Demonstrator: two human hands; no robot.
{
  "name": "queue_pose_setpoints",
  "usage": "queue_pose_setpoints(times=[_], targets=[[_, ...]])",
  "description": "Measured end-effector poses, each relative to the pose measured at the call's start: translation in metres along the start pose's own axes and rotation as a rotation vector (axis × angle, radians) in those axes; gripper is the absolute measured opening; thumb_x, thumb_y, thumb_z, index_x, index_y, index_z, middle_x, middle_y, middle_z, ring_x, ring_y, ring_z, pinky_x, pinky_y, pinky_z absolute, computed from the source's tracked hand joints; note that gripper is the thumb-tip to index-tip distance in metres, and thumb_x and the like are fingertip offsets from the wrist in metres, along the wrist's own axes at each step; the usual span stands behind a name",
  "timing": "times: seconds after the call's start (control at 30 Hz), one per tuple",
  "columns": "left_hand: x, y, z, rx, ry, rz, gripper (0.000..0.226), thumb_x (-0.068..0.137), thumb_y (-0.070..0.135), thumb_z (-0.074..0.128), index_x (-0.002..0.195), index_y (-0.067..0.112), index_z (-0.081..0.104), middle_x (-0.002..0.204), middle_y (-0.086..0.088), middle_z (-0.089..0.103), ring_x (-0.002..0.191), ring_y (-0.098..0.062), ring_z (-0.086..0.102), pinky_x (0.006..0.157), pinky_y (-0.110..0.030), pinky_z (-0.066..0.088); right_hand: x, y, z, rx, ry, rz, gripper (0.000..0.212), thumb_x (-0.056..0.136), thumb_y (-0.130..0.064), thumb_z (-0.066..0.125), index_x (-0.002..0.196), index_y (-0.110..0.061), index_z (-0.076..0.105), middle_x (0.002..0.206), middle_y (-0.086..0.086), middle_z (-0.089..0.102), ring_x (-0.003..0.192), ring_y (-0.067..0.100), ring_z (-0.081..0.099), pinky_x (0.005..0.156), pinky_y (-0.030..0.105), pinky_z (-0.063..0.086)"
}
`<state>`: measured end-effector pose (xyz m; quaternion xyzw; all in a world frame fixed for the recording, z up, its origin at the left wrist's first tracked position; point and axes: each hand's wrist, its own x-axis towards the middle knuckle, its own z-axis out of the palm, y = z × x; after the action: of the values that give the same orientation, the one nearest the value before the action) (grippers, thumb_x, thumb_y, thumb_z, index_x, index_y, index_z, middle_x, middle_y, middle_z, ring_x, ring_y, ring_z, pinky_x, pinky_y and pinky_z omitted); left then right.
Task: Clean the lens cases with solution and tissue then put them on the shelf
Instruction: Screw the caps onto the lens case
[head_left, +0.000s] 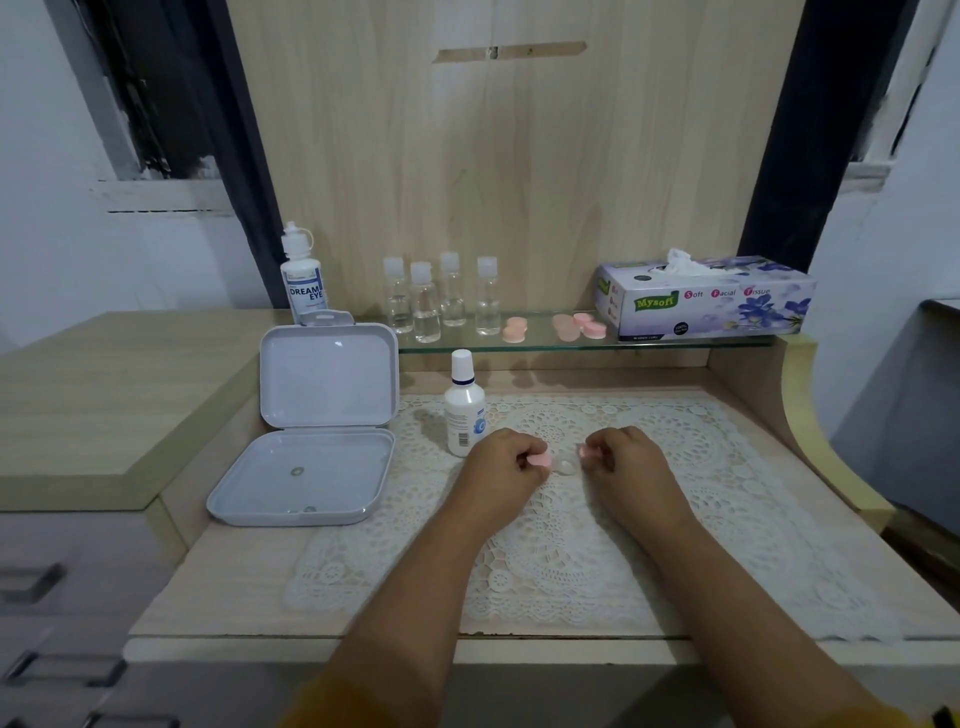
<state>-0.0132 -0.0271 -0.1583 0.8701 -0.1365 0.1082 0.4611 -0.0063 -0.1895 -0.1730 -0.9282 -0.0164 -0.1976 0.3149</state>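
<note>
My left hand (503, 457) pinches a pink lens-case cap (540, 459) over the lace mat. My right hand (621, 453) pinches another pink cap (585, 453). Between the two hands a clear lens-case cup (565, 467) lies on the mat. A white solution bottle (464, 410) stands just left of my left hand. On the glass shelf (550, 343) lie several pink lens cases (581, 326) and one more pink case (515, 329), beside a tissue box (706, 297) at the right end.
An open grey plastic box (311, 426) lies at the left of the desk. A larger solution bottle (304, 280) and several small clear bottles (441, 299) stand on the shelf. A lace mat (571, 545) covers the desk. Drawers sit lower left.
</note>
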Motion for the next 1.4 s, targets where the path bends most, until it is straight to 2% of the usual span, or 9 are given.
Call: queue_pose_setpoints(times=[0.1,0.2,0.27,0.37,0.6,0.77,1.13,1.27,1.4], targets=[[0.0,0.0,0.0,0.018,-0.003,0.007,0.028,0.085,0.011,0.065,0.113,0.012,0.066,0.102,0.005,0.055,0.093,-0.008,0.055,0.077,-0.007,0.038,0.0,-0.001,-0.001,0.004,0.029,0.005,0.022,0.094,-0.02,0.05,0.102,-0.011,0.068,0.102,0.007,0.063,0.089,0.015,0.054,0.075,0.025,0.041],[0.0,0.001,0.0,0.011,-0.005,0.001,0.028,0.085,0.011,0.066,0.113,0.013,0.066,0.102,0.006,0.055,0.093,-0.009,0.056,0.081,-0.012,0.041,-0.004,-0.003,-0.008,0.083,-0.034,0.017,0.033,0.098,-0.023,0.048,0.126,-0.009,0.059,0.119,0.01,0.056,0.105,0.02,0.054,0.088,0.026,0.041],[0.0,0.001,0.0,0.006,-0.006,-0.002,0.028,0.085,0.011,0.066,0.113,0.012,0.066,0.1,0.007,0.054,0.092,-0.009,0.055,0.081,-0.013,0.042,-0.005,-0.004,-0.011,0.133,-0.07,-0.009,0.036,0.098,-0.024,0.048,0.132,-0.012,0.055,0.125,0.008,0.052,0.112,0.019,0.052,0.095,0.027,0.041],[0.0,0.001,0.0,0.025,-0.002,0.011,0.028,0.086,0.011,0.065,0.113,0.012,0.066,0.1,0.006,0.054,0.091,-0.008,0.054,0.076,-0.006,0.039,-0.007,-0.005,-0.012,0.171,-0.133,-0.062,0.034,0.097,-0.017,0.049,0.13,-0.014,0.057,0.12,0.002,0.052,0.111,0.014,0.05,0.095,0.023,0.038],[-0.001,0.001,0.0,0.028,0.004,0.022,0.027,0.087,0.012,0.064,0.113,0.011,0.066,0.102,0.005,0.055,0.092,-0.008,0.055,0.076,-0.007,0.039,-0.007,-0.006,-0.011,0.158,-0.185,-0.155,0.032,0.097,-0.017,0.052,0.128,-0.015,0.059,0.118,-0.004,0.055,0.108,0.007,0.049,0.09,0.015,0.033],[-0.001,0.001,-0.001,0.018,-0.001,0.033,0.02,0.088,0.015,0.063,0.107,0.013,0.068,0.1,0.004,0.056,0.088,-0.007,0.055,0.072,-0.006,0.039,-0.009,-0.007,-0.013,0.177,-0.214,-0.199,0.038,0.092,-0.035,0.056,0.127,-0.018,0.061,0.105,-0.017,0.054,0.105,0.004,0.051,0.094,0.02,0.04],[-0.003,0.003,-0.002,0.045,-0.014,0.084,0.014,0.09,0.015,0.059,0.098,0.015,0.071,0.098,-0.001,0.059,0.09,-0.011,0.056,0.073,-0.01,0.04,-0.009,-0.005,-0.011,0.124,-0.21,-0.275,0.032,0.093,-0.033,0.055,0.122,-0.024,0.064,0.1,-0.029,0.048,0.104,0.004,0.049,0.091,0.021,0.04],[-0.002,0.003,-0.001,0.05,-0.011,0.062,0.018,0.088,0.015,0.062,0.105,0.012,0.069,0.101,0.001,0.058,0.092,-0.011,0.056,0.074,-0.009,0.04,-0.008,-0.005,-0.009,0.129,-0.199,-0.218,0.038,0.093,-0.039,0.056,0.126,-0.02,0.062,0.102,-0.017,0.052,0.103,0.006,0.051,0.093,0.024,0.042],[-0.001,0.002,-0.001,0.061,-0.01,0.051,0.021,0.088,0.015,0.063,0.108,0.012,0.067,0.104,0.0,0.057,0.093,-0.011,0.055,0.074,-0.008,0.039,-0.007,-0.005,-0.009,0.134,-0.172,-0.149,0.04,0.092,-0.043,0.057,0.122,-0.018,0.063,0.103,-0.007,0.052,0.092,0.005,0.052,0.081,0.017,0.04]])
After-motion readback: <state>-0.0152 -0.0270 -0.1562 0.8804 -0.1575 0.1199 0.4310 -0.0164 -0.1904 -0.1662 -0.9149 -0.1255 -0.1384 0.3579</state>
